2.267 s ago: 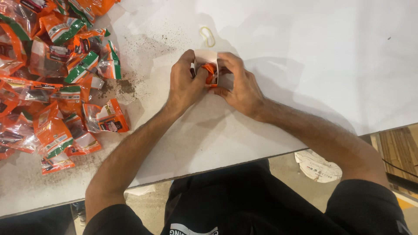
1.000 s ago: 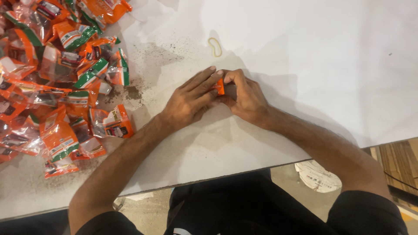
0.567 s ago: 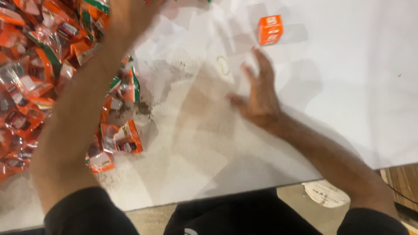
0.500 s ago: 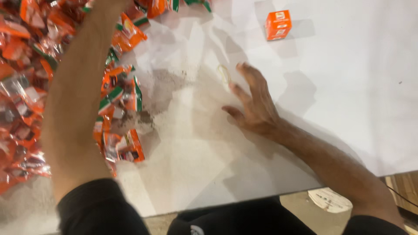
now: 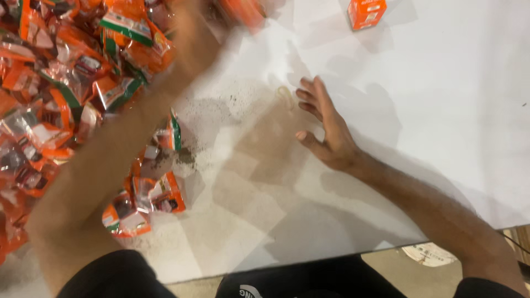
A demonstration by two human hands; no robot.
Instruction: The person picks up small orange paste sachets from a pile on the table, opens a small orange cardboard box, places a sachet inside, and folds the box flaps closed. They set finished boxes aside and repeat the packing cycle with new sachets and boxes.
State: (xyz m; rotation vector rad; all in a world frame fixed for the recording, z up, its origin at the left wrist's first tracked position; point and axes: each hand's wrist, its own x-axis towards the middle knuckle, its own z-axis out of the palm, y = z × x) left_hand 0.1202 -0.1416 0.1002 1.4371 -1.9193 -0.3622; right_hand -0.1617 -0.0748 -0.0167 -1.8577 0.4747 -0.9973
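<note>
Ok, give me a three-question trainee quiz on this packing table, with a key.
1. True or false: the right hand lies flat and open on the white table, holding nothing.
2. Which is nearest the right hand's fingertips? A) the small orange box B) the pale rubber band C) the heap of orange sachets
3. Fill in: the left arm reaches across the heap of orange sachets, its hand blurred near the ___ edge of the picture.

Key: 1 true; 2 B; 3 top.
</note>
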